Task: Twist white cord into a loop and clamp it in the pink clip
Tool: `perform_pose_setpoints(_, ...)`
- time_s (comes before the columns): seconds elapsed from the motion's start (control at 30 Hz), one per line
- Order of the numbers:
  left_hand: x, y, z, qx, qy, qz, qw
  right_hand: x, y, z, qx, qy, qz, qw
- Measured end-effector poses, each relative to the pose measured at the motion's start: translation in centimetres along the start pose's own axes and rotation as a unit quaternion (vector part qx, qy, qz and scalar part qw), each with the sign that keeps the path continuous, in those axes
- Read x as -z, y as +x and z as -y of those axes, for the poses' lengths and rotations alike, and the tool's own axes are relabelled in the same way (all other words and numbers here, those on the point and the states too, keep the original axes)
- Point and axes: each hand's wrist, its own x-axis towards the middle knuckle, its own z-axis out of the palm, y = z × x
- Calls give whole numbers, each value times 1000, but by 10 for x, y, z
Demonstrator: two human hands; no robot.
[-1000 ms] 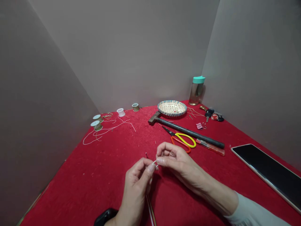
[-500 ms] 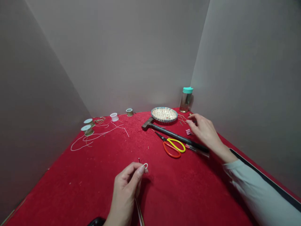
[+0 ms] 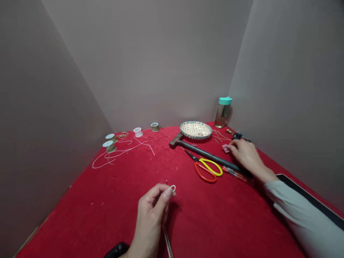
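Note:
My left hand [image 3: 152, 213] is closed in a pinch on a white cord [image 3: 173, 187], whose small loop stands out past the thumb. Strands of pale cord hang below that hand, and a thin pin-like tip pokes up near the fingertips. At the right, my right hand [image 3: 245, 154] has its thumb and fingers closed at the edge of a small pink item [image 3: 225, 148] lying on the cloth. Scissors [image 3: 205, 167] with one red and one yellow handle lie left of it, beside a hammer [image 3: 209, 154].
Thread spools [image 3: 108, 146] with loose thread stand at the back left. A woven basket [image 3: 195, 129] and a teal-lidded bottle [image 3: 223, 113] are at the back right. A dark object [image 3: 236, 136] sits behind my right hand. Grey walls [image 3: 161, 64] enclose the red cloth [image 3: 126, 193].
My right hand has come down and closed at the pink item, uncovering the dark object behind. The view has swung slightly left. My left hand still pinches the cord.

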Motion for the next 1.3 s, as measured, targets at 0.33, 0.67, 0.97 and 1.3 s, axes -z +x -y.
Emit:
perform_pose_setpoints(0.33,6,-6,0,-25,21,2,999,14,-116,91,113,384,217,891)
perform_pose_setpoints(0.67,7,-11,1,-51,41,16,998,-2,-135,95,9,526,304,795)
perform_pose_setpoints(0.97,4,-12,3,-69,62,24,995,5,-143,103,-7,559,305,771)
perform_pose_setpoints(1.3,5,-14,0,-132,134,17,982,5,-143,103,-33,546,281,789)
